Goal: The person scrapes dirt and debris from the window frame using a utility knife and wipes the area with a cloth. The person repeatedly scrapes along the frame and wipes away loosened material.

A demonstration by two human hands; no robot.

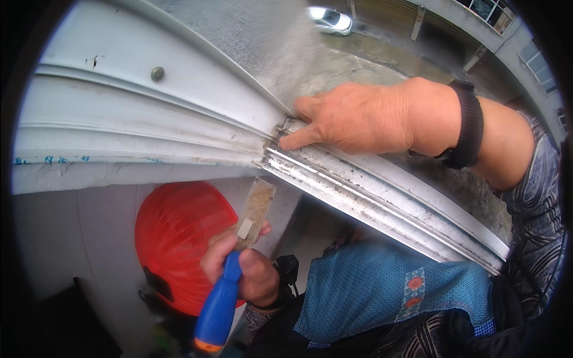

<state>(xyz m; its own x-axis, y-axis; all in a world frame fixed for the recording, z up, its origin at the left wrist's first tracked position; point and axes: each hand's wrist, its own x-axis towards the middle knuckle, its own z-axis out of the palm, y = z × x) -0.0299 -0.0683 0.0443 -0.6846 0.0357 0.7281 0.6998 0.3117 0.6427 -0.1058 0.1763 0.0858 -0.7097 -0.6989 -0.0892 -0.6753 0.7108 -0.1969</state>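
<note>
My left hand (250, 273) grips a scraper with a blue handle (219, 304) and an orange end. Its flat blade (257, 206), coated in brownish residue, points up just below the corner of the white window frame (201, 134). My right hand (353, 118), a black strap on its wrist, reaches over the frame's sill track (349, 188). The forefinger or thumb touches the dirty corner where track and side frame meet, and the other fingers are curled and partly hidden. Dark grime and specks line the track's grooves.
A red plastic basket-like object (179, 241) is behind the left hand. A blue patterned cloth (358, 291) lies over the front of my body. A round screw head or stud (157, 74) stands on the frame. Outside, far below, are a silver car (331, 21) and a building.
</note>
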